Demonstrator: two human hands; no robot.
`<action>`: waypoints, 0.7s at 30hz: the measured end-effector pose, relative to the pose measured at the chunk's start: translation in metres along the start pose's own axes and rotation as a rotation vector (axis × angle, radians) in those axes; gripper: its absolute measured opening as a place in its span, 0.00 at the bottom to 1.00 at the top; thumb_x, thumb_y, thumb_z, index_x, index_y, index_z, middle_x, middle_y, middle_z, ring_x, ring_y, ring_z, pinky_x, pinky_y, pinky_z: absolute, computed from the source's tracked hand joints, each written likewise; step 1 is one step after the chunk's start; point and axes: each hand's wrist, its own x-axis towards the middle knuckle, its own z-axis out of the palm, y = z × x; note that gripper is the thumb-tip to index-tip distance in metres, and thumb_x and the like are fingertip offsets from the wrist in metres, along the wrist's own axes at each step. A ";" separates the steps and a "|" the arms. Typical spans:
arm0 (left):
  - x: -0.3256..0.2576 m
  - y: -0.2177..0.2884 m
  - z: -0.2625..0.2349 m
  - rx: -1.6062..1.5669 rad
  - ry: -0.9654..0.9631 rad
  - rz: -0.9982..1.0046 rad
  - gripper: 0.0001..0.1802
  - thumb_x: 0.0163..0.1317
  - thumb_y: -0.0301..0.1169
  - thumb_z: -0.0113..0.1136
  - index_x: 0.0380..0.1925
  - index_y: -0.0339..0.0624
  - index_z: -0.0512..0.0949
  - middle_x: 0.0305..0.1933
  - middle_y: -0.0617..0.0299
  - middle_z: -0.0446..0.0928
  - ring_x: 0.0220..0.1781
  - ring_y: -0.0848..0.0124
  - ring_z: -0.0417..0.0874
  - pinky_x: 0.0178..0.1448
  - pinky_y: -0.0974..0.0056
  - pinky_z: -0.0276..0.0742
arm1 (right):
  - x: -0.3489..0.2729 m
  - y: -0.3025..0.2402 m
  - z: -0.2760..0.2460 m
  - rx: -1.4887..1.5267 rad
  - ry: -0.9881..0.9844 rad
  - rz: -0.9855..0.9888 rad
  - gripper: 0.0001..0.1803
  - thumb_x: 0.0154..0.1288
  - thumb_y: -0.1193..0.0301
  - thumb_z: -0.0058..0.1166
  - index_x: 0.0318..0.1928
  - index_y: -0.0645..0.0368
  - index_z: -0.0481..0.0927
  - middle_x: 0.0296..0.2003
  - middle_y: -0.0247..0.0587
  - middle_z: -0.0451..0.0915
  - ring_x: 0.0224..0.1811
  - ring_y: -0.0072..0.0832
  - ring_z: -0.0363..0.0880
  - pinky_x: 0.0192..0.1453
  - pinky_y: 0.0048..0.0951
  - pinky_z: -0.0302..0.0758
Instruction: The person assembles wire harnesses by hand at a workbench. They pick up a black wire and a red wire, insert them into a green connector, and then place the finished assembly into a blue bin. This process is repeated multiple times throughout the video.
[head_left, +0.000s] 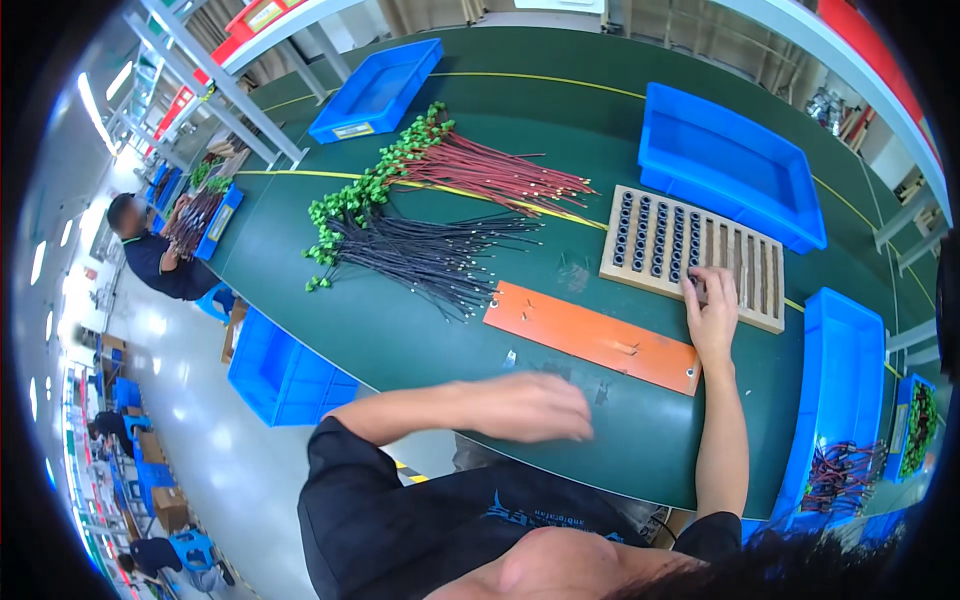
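My right hand (712, 305) reaches over a wooden rack (690, 283) with grooves. Its thumb and forefinger close on a black ring-shaped part at the near end of a row. Rows of these black ring-shaped parts (658, 235) fill the rack's left half; the grooves on the right show bare wood. Over the table's near edge hovers my left hand (535, 408), blurred, its fingers loosely together and nothing visible in it. Between the hands and the cables lies an orange board (590, 338) with small metal pins and a screw at each end.
Red cables (490, 170) and black cables (430, 255) with green connectors (370, 180) lie fanned out at left. Blue trays stand at the back left (375, 92), back right (735, 165) and right (842, 370), the last holding cables. A co-worker (150, 245) sits far left.
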 end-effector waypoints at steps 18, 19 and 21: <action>-0.116 -0.077 -0.197 1.059 0.580 -0.717 0.06 0.62 0.24 0.64 0.39 0.37 0.83 0.36 0.50 0.81 0.39 0.48 0.85 0.45 0.50 0.81 | 0.002 0.001 0.002 -0.046 0.016 -0.015 0.08 0.69 0.73 0.63 0.47 0.59 0.83 0.44 0.45 0.79 0.46 0.44 0.80 0.50 0.40 0.77; -0.102 -0.083 -0.209 1.093 0.648 -0.788 0.06 0.63 0.24 0.65 0.39 0.36 0.83 0.37 0.48 0.82 0.40 0.46 0.85 0.46 0.49 0.81 | 0.002 0.001 0.002 -0.044 0.010 -0.007 0.08 0.69 0.73 0.63 0.47 0.59 0.83 0.44 0.45 0.79 0.46 0.44 0.80 0.50 0.40 0.77; -0.098 -0.119 -0.222 1.009 0.574 -0.661 0.06 0.62 0.25 0.66 0.38 0.36 0.84 0.38 0.48 0.82 0.41 0.46 0.85 0.47 0.49 0.81 | 0.003 0.000 0.004 -0.030 0.000 -0.002 0.08 0.69 0.72 0.63 0.47 0.58 0.83 0.44 0.44 0.79 0.47 0.44 0.80 0.51 0.41 0.76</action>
